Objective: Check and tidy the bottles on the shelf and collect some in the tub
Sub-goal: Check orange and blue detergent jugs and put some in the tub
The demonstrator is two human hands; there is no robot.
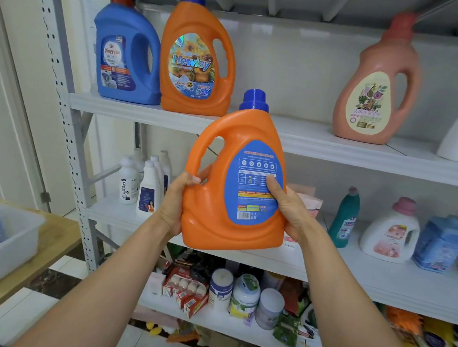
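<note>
Grip: held jug [235, 179] between left hand [174, 204] and right hand [291, 208], one at each lower side.
Up-left of grip: corner jug [127, 55], second jug [197, 61] just beside it, on upper shelf [307, 141].
Up-right: lone jug [377, 89], same shelf.
Level, left: small bottles [145, 183] on middle shelf [379, 272]; right: three bottles [390, 230].
Below: tins [245, 295] on lower shelf [210, 322].
Far left, lower: tub [11, 246] on table [59, 231].

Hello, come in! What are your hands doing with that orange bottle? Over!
Left hand and right hand both gripping the orange detergent bottle. Bottle upright, off the shelf, back label toward camera. Tub low on the left, path looks open.
</note>
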